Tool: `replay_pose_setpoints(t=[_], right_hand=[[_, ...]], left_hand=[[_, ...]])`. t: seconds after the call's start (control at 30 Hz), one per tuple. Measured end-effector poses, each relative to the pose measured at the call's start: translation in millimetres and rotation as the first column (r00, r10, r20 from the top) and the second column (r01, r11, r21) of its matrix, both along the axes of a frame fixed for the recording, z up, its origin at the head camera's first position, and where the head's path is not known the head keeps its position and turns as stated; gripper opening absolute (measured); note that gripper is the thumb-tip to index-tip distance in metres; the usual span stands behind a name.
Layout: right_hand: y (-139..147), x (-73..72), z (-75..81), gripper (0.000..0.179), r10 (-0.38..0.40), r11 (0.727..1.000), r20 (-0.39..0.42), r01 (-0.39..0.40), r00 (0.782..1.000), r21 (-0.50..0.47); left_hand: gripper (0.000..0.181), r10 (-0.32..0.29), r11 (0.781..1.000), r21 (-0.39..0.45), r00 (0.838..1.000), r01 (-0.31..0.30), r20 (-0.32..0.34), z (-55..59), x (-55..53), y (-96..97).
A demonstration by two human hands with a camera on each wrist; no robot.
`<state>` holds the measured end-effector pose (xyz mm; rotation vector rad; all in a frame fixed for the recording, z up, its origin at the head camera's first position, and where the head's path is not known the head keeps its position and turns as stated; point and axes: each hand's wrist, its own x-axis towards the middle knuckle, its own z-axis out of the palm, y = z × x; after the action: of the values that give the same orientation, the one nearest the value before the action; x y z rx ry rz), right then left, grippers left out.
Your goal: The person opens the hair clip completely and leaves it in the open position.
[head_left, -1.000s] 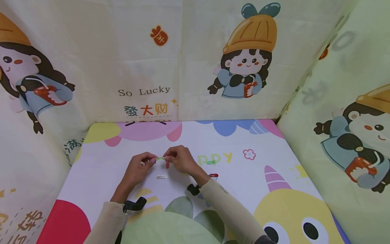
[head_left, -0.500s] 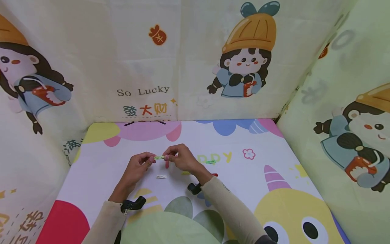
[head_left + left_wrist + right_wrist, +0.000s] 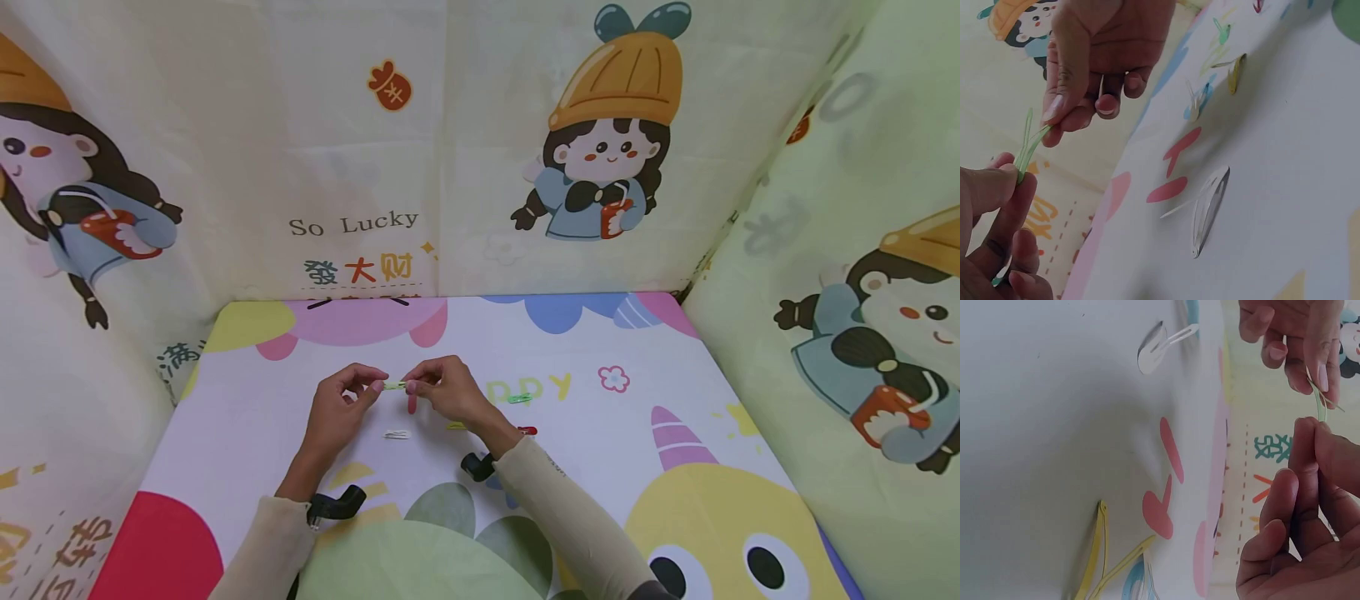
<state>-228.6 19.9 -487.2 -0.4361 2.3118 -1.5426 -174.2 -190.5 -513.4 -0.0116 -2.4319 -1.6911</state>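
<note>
A light green snap hair clip (image 3: pixel 1025 153) is held up between both hands, its two parts spread apart. My left hand (image 3: pixel 337 408) pinches one end between thumb and index finger. At the other end, my right hand (image 3: pixel 447 392) pinches the clip with thumb and index fingertip, its other fingers loosely curled. Below them on the table lies a white snap clip (image 3: pixel 1210 209) with its tongue sprung away from its frame. Beside the right wrist is a yellow snap clip (image 3: pixel 1100 550), also sprung apart.
Farther right lie a green clip (image 3: pixel 519 399) and a red clip (image 3: pixel 528 431), the red one partly behind the right wrist. Another pale clip (image 3: pixel 1194 103) sits near the yellow one. A patterned cloth (image 3: pixel 480 167) hangs behind the printed table top (image 3: pixel 585 467).
The left hand has shifted slightly and its index finger has lifted above the green clip. The clip now shows thinner, more edge-on. The right hand has hardly moved.
</note>
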Motion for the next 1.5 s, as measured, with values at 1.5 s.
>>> replay_pose_setpoints(t=[1.5], right_hand=[[-25.2, -0.2, -15.7, 0.005, 0.083, 0.840, -0.352, 0.125, 0.932, 0.527]], left_hand=[[0.015, 0.003, 0.860, -0.510, 1.000, -0.014, -0.023, -17.2, -11.9, -0.1]])
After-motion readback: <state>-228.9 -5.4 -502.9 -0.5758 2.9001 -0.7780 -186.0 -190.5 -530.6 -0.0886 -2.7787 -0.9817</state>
